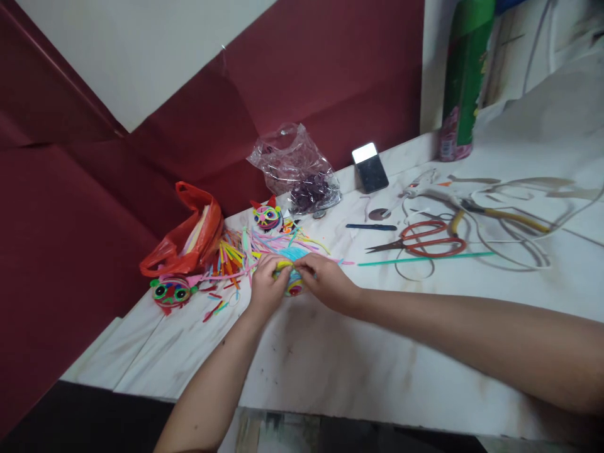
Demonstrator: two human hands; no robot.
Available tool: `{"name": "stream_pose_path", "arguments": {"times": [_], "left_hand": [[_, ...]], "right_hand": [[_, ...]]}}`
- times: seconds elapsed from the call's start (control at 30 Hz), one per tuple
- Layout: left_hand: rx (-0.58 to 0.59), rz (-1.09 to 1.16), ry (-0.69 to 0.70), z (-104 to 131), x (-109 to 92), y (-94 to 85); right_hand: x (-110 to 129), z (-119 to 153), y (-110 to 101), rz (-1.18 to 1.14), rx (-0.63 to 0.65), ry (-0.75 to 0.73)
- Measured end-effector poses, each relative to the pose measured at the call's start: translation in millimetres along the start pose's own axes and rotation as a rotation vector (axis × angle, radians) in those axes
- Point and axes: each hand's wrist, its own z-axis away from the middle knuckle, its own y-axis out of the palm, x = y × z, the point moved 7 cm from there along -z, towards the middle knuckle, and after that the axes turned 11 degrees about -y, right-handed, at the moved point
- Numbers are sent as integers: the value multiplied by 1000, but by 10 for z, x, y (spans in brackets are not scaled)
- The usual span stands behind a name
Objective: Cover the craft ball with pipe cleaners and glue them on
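Dim light casts soft shadows on the tabletop (pixel 358 371); upper right blurs.

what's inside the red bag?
Pale strips show through the opening of the red bag; anything deeper is covered by the red plastic, so can't tell.

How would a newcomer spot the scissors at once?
On the marble-patterned tabletop, look to the right of the person's right hand. There the scissors lie alongside a long green pipe cleaner, blades pointing left. Their orange-red loop handles set them apart from the yellow-handled pliers nearby.
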Motion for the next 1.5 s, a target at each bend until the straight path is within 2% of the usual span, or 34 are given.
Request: {"name": "stream_pose_path", "arguments": {"times": [0.17,0.33,0.4,0.5,0.57,0.63,0.83,1.07,1.5], "left_hand": [[-14,-7,30,-5,16,14],[-49,12,47,4,-4,21],[-60,26,51,13,-12,15],[-58,49,99,36,-45,7],[-46,56,144,52,-67,8],[-39,57,162,58,-66,9],[-42,28,155,41,-24,10],[-50,23,172,44,-21,13],[-128,-24,187,87,-92,78]], "right_hand": [[31,97,69,39,-18,-122],[40,117,71,13,-20,-142],[7,86,30,-28,-41,-93],[-133,3,-41,-133,-59,72],[-220,-64,-71,-174,-35,159],[-260,-132,-82,-180,13,185],[-236,-231,-31,-161,107,169],[-236,-224,20,-120,136,163],[-189,-49,138,138,5,6]]}}
